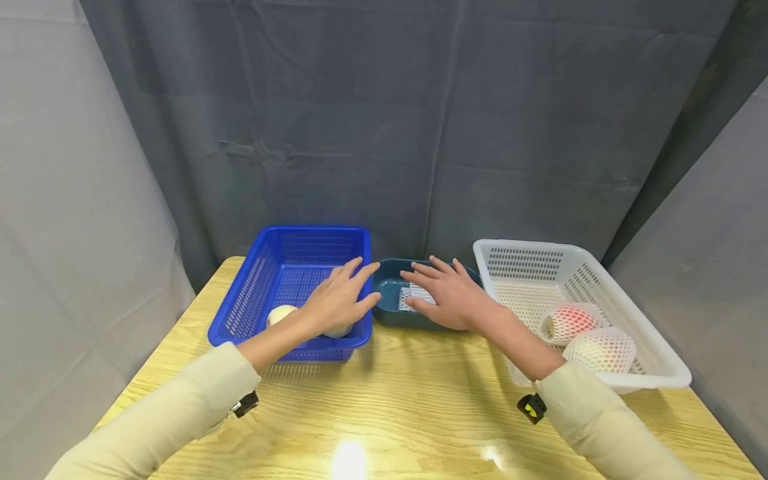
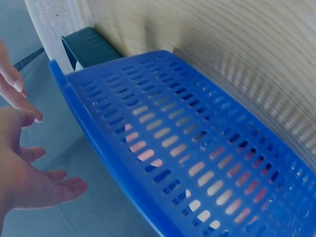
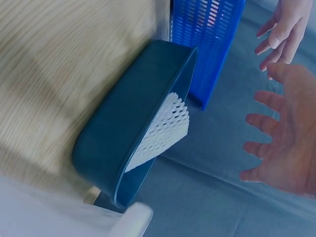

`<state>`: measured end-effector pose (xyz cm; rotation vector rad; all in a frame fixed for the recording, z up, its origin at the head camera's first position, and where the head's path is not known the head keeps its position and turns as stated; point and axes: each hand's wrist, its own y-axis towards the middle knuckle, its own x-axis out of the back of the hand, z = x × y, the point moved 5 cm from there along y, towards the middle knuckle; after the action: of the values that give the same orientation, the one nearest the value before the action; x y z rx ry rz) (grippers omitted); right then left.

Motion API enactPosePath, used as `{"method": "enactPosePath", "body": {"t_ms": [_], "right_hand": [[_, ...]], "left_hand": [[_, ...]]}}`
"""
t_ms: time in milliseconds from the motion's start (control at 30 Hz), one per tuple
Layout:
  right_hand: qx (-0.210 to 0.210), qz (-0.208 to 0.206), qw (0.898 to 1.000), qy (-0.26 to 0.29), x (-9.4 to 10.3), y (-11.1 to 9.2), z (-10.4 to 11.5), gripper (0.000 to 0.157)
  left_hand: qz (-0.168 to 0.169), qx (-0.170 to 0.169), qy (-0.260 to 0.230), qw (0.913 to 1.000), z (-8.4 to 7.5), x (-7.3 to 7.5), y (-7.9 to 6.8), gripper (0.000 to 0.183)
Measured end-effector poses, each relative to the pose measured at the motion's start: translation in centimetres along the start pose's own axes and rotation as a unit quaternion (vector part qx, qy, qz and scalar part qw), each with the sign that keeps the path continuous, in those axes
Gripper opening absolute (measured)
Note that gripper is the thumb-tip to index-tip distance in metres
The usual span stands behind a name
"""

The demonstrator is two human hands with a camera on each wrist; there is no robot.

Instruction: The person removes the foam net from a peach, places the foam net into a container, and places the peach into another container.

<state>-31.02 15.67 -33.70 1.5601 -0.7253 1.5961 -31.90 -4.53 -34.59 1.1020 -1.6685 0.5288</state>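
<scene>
My left hand (image 1: 337,301) hovers over the right part of a blue plastic basket (image 1: 318,229), fingers spread and holding nothing. Two pale round fruits (image 1: 279,313) lie in that basket, partly covered by the hand and forearm; their kind is unclear. Above a dark teal bin (image 1: 399,320) in the middle, my right hand (image 1: 451,295) is held with spread fingers, also with nothing in it. White foam netting (image 3: 163,131) sits inside the bin, as the right wrist view shows. In the left wrist view the left hand (image 2: 37,173) is apart from the basket wall.
On the right stands a white basket (image 1: 528,244). It contains a fruit in pink-and-white foam netting (image 1: 573,323) and a larger pale one in white netting (image 1: 603,350). The wooden table (image 1: 414,400) meets grey curtains (image 1: 360,133) at the back.
</scene>
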Motion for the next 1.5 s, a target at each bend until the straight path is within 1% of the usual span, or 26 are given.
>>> {"method": "enactPosePath", "body": {"t_ms": [267,433,633,800,1067,1300,1500], "right_hand": [[-0.015,0.000,1.000,0.000,0.4,-0.8,-1.3,0.061],[-0.027,0.006,1.000,0.004,0.3,-1.2,-2.3,0.061],[-0.032,0.005,0.999,-0.009,0.4,-1.9,-3.3,0.061],[-0.039,0.009,0.999,-0.010,0.5,-2.5,-4.1,0.060],[-0.048,0.012,0.999,-0.015,0.4,-4.2,-5.7,0.057],[-0.063,0.017,0.998,-0.013,0.1,-5.3,-6.7,0.059],[-0.076,0.017,0.997,-0.017,0.1,-6.3,-7.6,0.061]], "left_hand": [[0.003,-0.024,0.004,0.9997,-1.5,-0.6,0.0,0.061],[0.005,-0.038,0.011,0.9992,-2.4,-1.0,0.2,0.061],[0.009,-0.054,0.022,0.9983,-3.3,-1.6,0.5,0.060],[0.011,-0.058,0.028,0.9978,-4.3,-1.9,0.8,0.060],[0.031,-0.066,0.032,0.9968,-5.6,-3.5,1.2,0.061],[0.022,-0.088,0.053,0.9945,-6.7,-4.1,1.5,0.059],[0.021,-0.098,0.073,0.9923,-7.6,-4.6,1.9,0.059]]}}
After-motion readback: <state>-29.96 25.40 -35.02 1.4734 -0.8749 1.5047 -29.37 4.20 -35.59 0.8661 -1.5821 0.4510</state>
